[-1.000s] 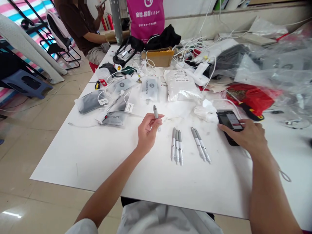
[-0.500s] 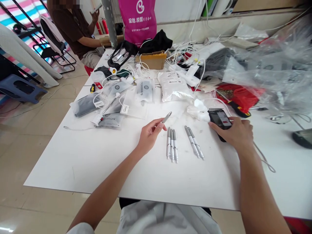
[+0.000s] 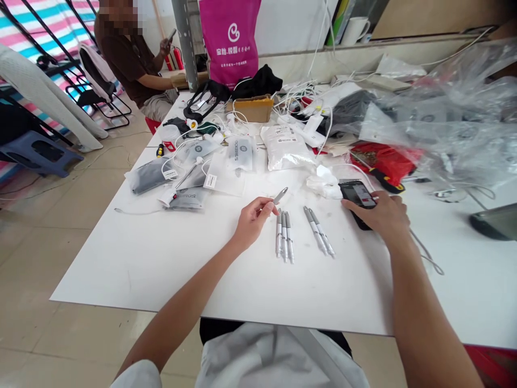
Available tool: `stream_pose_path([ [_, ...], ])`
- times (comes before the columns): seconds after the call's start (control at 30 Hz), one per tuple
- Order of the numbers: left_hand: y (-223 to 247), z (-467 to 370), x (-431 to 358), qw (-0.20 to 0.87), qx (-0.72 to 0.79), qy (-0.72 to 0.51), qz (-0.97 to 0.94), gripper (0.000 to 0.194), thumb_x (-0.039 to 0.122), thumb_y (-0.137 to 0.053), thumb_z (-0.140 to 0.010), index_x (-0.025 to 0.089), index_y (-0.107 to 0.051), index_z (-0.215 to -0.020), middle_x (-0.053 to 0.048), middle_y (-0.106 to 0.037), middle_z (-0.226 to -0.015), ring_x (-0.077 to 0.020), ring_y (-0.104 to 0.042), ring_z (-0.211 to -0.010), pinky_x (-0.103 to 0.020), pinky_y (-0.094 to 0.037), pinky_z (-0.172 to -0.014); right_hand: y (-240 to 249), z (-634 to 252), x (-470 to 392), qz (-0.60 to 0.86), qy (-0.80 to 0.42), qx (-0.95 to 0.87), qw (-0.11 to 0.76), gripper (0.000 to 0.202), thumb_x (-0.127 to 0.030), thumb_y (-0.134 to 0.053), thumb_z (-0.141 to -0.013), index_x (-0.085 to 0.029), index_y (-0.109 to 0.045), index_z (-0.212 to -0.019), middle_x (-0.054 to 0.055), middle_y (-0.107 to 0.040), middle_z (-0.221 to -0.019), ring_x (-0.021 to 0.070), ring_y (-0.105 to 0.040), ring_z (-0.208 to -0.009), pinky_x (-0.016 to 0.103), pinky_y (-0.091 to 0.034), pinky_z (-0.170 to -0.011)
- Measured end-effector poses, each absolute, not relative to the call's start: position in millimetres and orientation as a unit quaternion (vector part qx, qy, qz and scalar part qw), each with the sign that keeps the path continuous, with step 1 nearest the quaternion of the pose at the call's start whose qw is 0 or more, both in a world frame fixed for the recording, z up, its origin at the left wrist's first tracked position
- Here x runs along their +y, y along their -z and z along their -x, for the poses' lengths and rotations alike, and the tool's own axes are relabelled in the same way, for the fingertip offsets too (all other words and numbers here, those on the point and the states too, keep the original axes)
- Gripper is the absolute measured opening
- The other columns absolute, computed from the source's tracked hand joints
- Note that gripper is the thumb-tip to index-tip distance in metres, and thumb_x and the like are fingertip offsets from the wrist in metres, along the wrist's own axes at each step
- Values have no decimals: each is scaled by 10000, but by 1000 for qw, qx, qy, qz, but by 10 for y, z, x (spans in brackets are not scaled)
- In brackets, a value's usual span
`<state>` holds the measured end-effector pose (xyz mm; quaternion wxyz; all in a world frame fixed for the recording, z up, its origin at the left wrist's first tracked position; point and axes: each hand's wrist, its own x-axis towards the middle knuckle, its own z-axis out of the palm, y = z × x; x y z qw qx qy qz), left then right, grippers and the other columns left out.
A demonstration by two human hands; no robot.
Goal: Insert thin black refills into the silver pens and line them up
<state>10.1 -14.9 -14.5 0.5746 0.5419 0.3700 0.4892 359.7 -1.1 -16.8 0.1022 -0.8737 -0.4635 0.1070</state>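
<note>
My left hand (image 3: 253,222) pinches a grey pen (image 3: 280,194), its tip pointing up and to the right over the white table (image 3: 161,269). Only the upper part of this pen shows; the fingers hide the rest. Just right of that hand, three grey-and-white pens (image 3: 285,237) lie side by side. Two more pens (image 3: 319,231) lie together at a slant farther right. My right hand (image 3: 385,218) is wrapped round the edges of a black smartphone (image 3: 357,196) with a lit screen, thumb across its near left side. Beside the phone sits crumpled white plastic (image 3: 325,183).
Plastic-wrapped packets (image 3: 189,199) and a white pouch (image 3: 287,148) lie toward the back. Tangled white cables (image 3: 299,94), a cardboard box (image 3: 252,109) and a yellow-black-handled screwdriver (image 3: 385,180) are there too. Clear plastic bags (image 3: 440,129) heap up at right. A person (image 3: 133,64) sits beyond the table.
The camera view has shifted slightly, so the table and the things on it appear displaced. Both hands keep their holds on the pen and the phone. The seated person's held phone has tilted.
</note>
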Motion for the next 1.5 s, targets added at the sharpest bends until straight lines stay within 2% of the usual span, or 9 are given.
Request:
stream_pose_path([
  [0.17,177,-112,-123,606,346,-500,-513,430,586,-751,-953,173,-736,-1072,-51,-742,-909,-112,-469,-664,-309,-405,-679,124,-3331,-93,857,-5,-496,141,970,-756,-694,-813,-95,-482,-1490,354,-484,-1497,508,-463,-1369,600,-394,-1073],
  [0.27,220,-112,-93,642,323,-507,-476,410,563,-781,-940,179,-725,-1070,-55,-757,-926,-109,-505,-675,-305,-416,-681,64,-2953,-146,764,12,-602,229,718,-674,-659,-902,-158,-578,-1394,270,-566,-1455,447,-488,-1395,595,-392,-1135],
  [0.4,214,-114,-74,689,294,-536,-390,400,544,-819,-920,207,-657,-1064,-69,-790,-982,-152,-643,-876,-303,-472,-794,-24,-2302,-246,600,-206,-697,334,466,-589,-671,-956,-239,-609,-1258,127,-732,-1209,296,-718,-1047,490,-568,-941],
  [0.57,155,-82,-72,686,324,-545,-357,431,579,-806,-923,224,-610,-1069,-83,-811,-1134,-167,-684,-971,-334,-483,-941,19,-1769,-397,484,-397,-690,363,435,-550,-779,-921,-279,-561,-1183,52,-785,-1057,245,-759,-903,446,-622,-850],
  [0.67,149,-77,-89,695,318,-537,-358,413,538,-835,-912,223,-618,-1067,-76,-818,-1124,-161,-685,-959,-327,-488,-944,91,-1718,-447,492,-414,-661,387,296,-525,-701,-990,-273,-589,-1098,42,-772,-945,235,-740,-839,416,-619,-760],
  [0.87,65,-171,-207,745,295,-505,-320,452,556,-860,-880,232,-603,-1062,-77,-812,-1177,-200,-720,-938,-368,-540,-894,159,-1787,-494,494,-325,-690,417,237,-427,-763,-964,-260,-639,-1078,46,-741,-1020,207,-699,-871,368,-588,-768],
  [1.0,37,-194,-233,744,286,-509,-326,401,518,-859,-895,227,-625,-1041,-72,-822,-1123,-219,-733,-1010,-381,-531,-948,172,-1818,-520,475,-326,-695,431,118,-362,-676,-1031,-261,-644,-1083,34,-726,-977,185,-681,-825,344,-561,-744],
  [1.17,86,-136,-156,713,296,-530,-350,324,453,-886,-879,206,-697,-974,-71,-827,-1049,-226,-739,-1016,-378,-522,-948,206,-1893,-528,460,-340,-707,415,168,-381,-536,-1100,-259,-640,-1149,55,-681,-997,189,-632,-829,357,-527,-748],
  [1.5,144,-111,-125,670,297,-550,-401,244,405,-882,-888,214,-773,-995,-77,-837,-1068,-216,-749,-1051,-348,-507,-950,236,-1901,-539,455,-497,-594,441,295,-508,-473,-1120,-261,-607,-1210,36,-600,-986,169,-533,-802,334,-463,-720],
])
